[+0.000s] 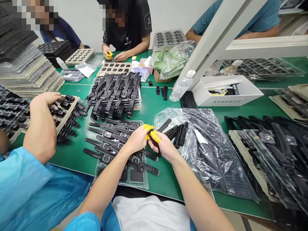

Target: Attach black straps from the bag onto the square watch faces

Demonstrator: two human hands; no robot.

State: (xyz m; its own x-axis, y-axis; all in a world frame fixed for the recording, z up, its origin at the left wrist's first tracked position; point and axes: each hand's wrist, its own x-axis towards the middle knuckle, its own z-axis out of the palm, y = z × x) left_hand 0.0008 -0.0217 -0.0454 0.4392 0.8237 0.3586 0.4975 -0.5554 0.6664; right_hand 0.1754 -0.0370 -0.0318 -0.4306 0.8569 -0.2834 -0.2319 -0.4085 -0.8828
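Observation:
My left hand and my right hand meet over the front of the table, fingers closed on a dark watch that they mostly cover. Yellow finger cots sit on fingertips of both hands. Just left of them, several black smartwatches with straps lie in rows, sensor backs up, on a clear plastic tray. Loose black watch straps rest right of my right hand, on a large clear plastic bag of dark straps.
More watches are piled on trays behind. A co-worker's arm reaches over a tray at left; another person works opposite. A water bottle, a white box and a slanted white post stand at right.

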